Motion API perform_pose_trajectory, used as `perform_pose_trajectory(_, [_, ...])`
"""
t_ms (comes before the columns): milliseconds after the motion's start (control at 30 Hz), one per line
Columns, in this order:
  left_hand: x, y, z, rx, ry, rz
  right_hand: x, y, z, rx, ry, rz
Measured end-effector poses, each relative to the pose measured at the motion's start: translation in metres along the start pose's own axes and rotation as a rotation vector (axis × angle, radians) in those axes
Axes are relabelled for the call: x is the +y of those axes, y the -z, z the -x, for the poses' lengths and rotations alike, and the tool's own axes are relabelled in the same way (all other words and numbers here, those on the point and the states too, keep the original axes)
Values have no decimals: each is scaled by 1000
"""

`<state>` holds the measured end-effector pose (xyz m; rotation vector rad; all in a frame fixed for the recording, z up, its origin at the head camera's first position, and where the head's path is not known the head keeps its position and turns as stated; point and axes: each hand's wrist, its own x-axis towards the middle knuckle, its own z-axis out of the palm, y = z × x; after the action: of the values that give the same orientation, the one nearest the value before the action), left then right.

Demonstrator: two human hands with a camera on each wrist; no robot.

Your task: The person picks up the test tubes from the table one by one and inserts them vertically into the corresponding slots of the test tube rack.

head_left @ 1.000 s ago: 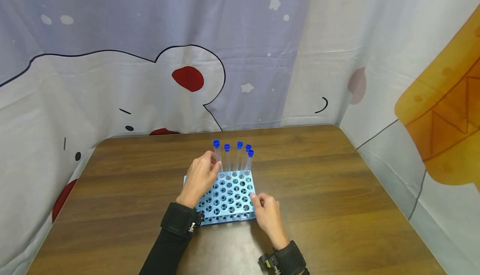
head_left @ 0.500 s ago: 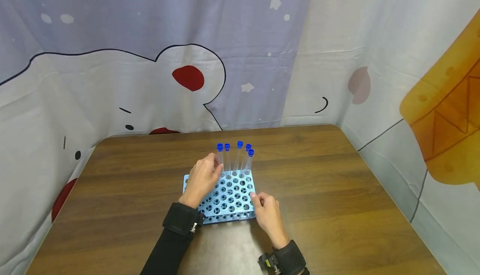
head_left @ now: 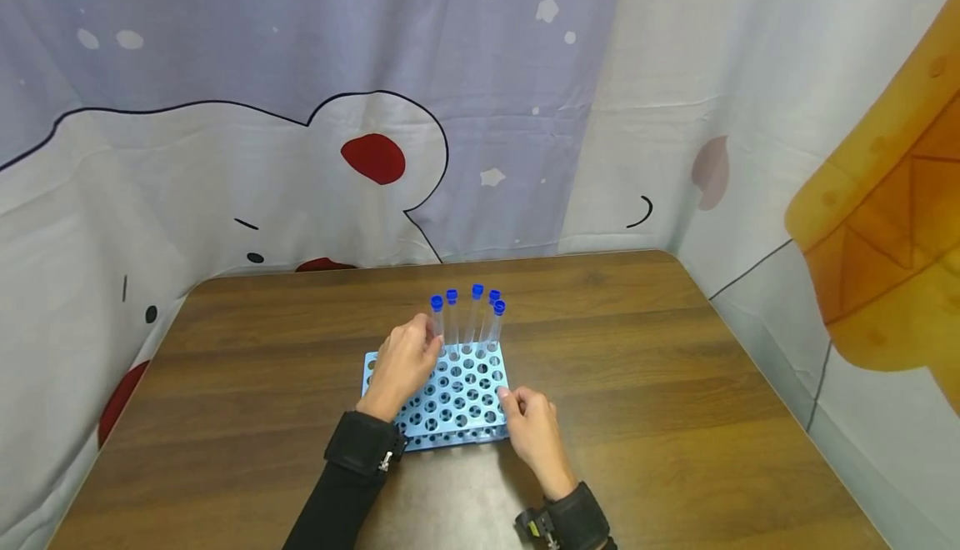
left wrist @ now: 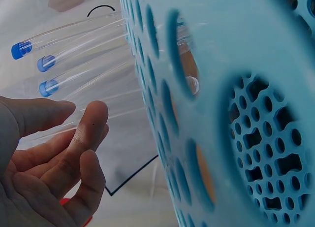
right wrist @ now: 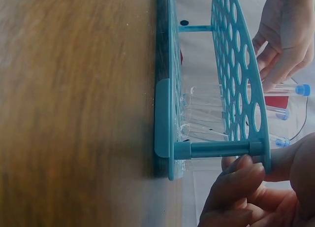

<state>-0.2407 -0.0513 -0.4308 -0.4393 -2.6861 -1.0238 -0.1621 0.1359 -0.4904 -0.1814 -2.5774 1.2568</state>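
A light blue test tube rack (head_left: 465, 396) stands on the table, its top plate full of round holes. Several clear test tubes (head_left: 473, 321) with blue caps rise from its far rows. My left hand (head_left: 405, 358) is over the rack's left part, thumb and fingertips pinching the leftmost test tube (head_left: 438, 322) below its cap. In the left wrist view the left hand (left wrist: 59, 158) partly covers that tube. My right hand (head_left: 534, 429) holds the rack's right edge; in the right wrist view its thumb and fingers grip the upper plate's corner beside a post (right wrist: 219, 149).
The brown wooden table (head_left: 675, 383) extends around the rack. A patterned curtain (head_left: 510, 100) hangs behind its far edge and along both sides. Black bands (head_left: 363, 448) with small devices sit on both wrists.
The leftmost test tube has sunk lower into the rack, and my left hand has come down slightly with it. My right hand stays on the rack's edge.
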Motion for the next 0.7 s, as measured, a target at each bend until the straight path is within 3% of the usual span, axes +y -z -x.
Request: perform_pose_trajectory(700, [-3, -5, 1, -20, 21, -1, 0, 0, 0, -8, -17, -12])
